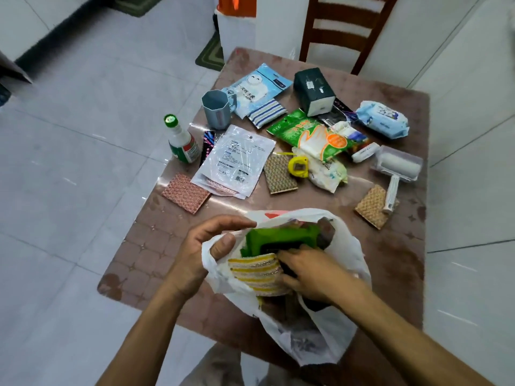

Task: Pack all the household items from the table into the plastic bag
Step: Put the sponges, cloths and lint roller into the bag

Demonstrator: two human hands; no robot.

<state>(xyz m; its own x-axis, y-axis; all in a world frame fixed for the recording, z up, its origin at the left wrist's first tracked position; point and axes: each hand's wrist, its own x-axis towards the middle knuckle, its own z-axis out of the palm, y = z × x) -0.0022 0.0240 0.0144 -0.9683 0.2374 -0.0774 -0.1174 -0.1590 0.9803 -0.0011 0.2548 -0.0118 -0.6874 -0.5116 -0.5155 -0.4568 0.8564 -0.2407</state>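
A white plastic bag (334,324) lies open at the near edge of the brown table (156,246). My left hand (200,252) pinches the bag's left rim and holds the mouth open. My right hand (315,271) is inside the mouth, gripping a dark flat item next to a yellow striped sponge cloth (256,271) and a green item (278,238). Farther back on the table lie a white bottle with a green cap (182,143), a grey-blue cup (216,110), a clear packet (237,160), a green glove pack (309,132), a lint roller (398,168) and a yellow tape measure (298,167).
Three patterned scrub pads, one pink (185,193), one brown (280,174), one tan (372,207), lie mid-table. A dark tissue box (313,90), a wet-wipes pack (383,118) and a blue packet (256,87) sit at the back. A wooden chair (345,26) stands behind the table. White tiled floor lies to the left.
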